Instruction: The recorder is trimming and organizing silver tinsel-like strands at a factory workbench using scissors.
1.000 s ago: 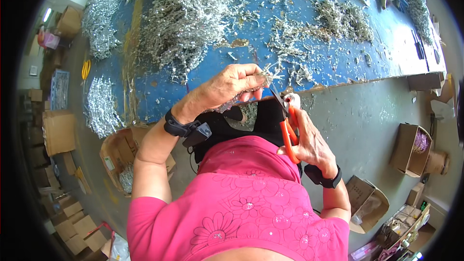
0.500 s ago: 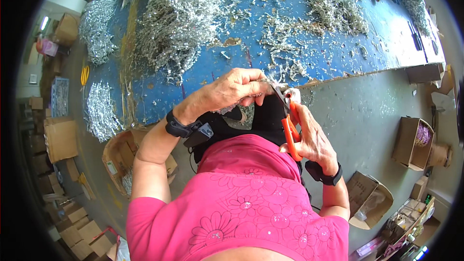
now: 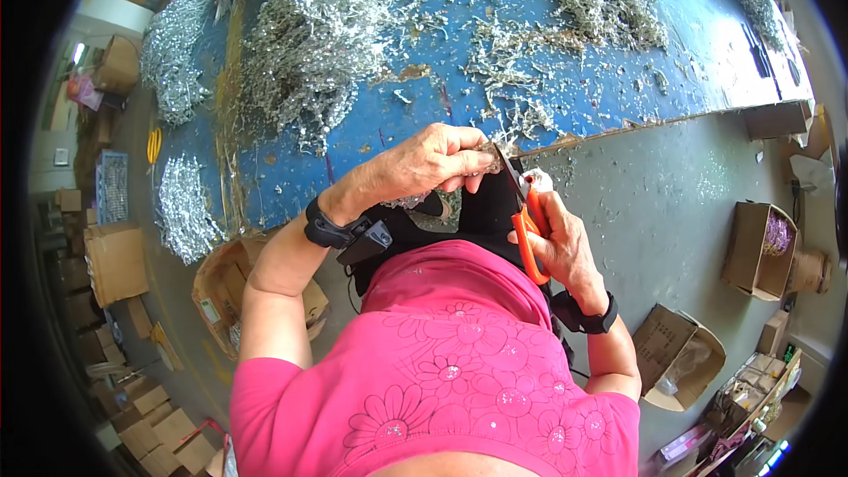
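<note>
In front of my lap, at the near edge of the blue table (image 3: 358, 128), my left hand (image 3: 435, 161) is closed, pinching a small bunch of silver tinsel (image 3: 489, 159) between thumb and fingers. More silver strands hang below the palm, partly hidden by the hand. My right hand (image 3: 565, 247) grips scissors (image 3: 529, 243) with orange handles. Their dark blades point up and left, with the tips at the tinsel beside my left fingertips. Something pale, perhaps a wrap, shows around a right finger.
A large heap of silver tinsel (image 3: 318, 44) covers the table's left middle. Scattered clippings (image 3: 609, 13) lie at the far right. Yellow-handled scissors (image 3: 155, 145) rest near the left edge, above a smaller tinsel bunch (image 3: 185, 212). Cardboard boxes (image 3: 662, 353) stand on the floor.
My right thumb has shifted up along the orange handles, and the scissor blades sit slightly higher against the tinsel. My left hand keeps its pinch. The whole view has shifted slightly.
</note>
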Action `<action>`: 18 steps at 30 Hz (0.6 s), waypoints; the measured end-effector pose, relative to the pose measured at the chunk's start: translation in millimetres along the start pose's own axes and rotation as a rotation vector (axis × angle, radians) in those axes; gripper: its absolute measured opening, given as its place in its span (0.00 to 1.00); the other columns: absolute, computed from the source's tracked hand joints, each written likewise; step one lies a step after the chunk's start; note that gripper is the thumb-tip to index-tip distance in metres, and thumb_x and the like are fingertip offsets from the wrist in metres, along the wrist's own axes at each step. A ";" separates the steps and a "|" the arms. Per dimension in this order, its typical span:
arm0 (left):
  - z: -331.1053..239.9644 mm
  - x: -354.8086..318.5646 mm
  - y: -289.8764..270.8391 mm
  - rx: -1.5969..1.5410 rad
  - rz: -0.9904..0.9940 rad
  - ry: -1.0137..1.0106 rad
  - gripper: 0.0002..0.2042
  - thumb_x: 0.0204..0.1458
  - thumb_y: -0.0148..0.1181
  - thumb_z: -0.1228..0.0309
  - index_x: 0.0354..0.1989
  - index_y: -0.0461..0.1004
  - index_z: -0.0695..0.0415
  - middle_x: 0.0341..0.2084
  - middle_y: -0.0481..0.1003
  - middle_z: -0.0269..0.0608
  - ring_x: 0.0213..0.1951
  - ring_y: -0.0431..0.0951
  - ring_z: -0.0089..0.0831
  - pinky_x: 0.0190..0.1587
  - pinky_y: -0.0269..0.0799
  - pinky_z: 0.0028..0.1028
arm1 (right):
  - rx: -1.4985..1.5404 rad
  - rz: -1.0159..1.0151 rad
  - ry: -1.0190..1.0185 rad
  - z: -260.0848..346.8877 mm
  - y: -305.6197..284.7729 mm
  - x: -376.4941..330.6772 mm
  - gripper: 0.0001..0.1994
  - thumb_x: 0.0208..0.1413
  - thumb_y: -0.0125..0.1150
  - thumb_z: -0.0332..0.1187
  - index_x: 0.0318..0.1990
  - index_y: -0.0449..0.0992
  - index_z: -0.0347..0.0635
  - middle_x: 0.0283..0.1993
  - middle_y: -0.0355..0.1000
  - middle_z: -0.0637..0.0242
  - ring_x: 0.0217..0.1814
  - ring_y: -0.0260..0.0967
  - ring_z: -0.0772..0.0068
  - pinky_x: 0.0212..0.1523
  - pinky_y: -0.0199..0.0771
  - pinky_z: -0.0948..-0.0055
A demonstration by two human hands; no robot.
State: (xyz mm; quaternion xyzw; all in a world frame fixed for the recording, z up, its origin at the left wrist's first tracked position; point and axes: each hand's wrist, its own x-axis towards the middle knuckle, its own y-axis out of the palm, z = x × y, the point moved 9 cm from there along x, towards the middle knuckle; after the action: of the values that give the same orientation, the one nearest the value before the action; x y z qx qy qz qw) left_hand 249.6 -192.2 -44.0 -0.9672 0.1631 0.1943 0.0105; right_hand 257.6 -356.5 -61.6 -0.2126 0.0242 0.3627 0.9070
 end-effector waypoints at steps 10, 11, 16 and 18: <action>1.5 -7.4 -4.9 0.138 -0.142 -0.019 0.12 0.60 0.49 0.63 0.31 0.72 0.59 0.20 0.72 0.31 0.21 0.65 0.16 0.24 0.62 0.21 | -0.050 0.112 0.029 -1.2 5.1 -2.2 0.30 0.43 0.71 0.45 0.50 0.64 0.41 0.31 0.71 0.57 0.31 0.71 0.58 0.35 0.70 0.65; -1.3 -8.4 -4.5 0.190 -0.144 -0.002 0.12 0.60 0.49 0.63 0.32 0.72 0.59 0.20 0.72 0.32 0.22 0.66 0.18 0.26 0.63 0.22 | -0.050 0.113 0.029 -1.7 4.7 -2.0 0.30 0.43 0.71 0.45 0.50 0.64 0.41 0.31 0.71 0.57 0.31 0.71 0.58 0.35 0.70 0.65; 0.3 -9.2 -4.0 0.314 -0.179 0.033 0.12 0.60 0.49 0.63 0.32 0.72 0.60 0.20 0.71 0.34 0.25 0.68 0.22 0.29 0.65 0.26 | -0.141 0.222 0.004 0.7 13.8 -2.4 0.42 0.38 0.70 0.57 0.55 0.56 0.41 0.34 0.66 0.55 0.35 0.66 0.52 0.39 0.67 0.61; 0.1 -9.5 -6.6 0.275 -0.184 0.054 0.12 0.60 0.49 0.65 0.32 0.71 0.60 0.20 0.71 0.36 0.25 0.69 0.23 0.30 0.65 0.27 | -0.165 0.214 -0.009 0.0 14.0 -2.7 0.42 0.37 0.69 0.60 0.51 0.58 0.38 0.34 0.64 0.54 0.34 0.64 0.51 0.39 0.65 0.60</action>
State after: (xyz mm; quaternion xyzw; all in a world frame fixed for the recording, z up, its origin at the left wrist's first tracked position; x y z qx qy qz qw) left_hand 243.4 -182.9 -40.8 -0.9724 0.0991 0.1424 0.1560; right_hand 246.3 -349.2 -66.2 -0.2812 0.0127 0.4589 0.8427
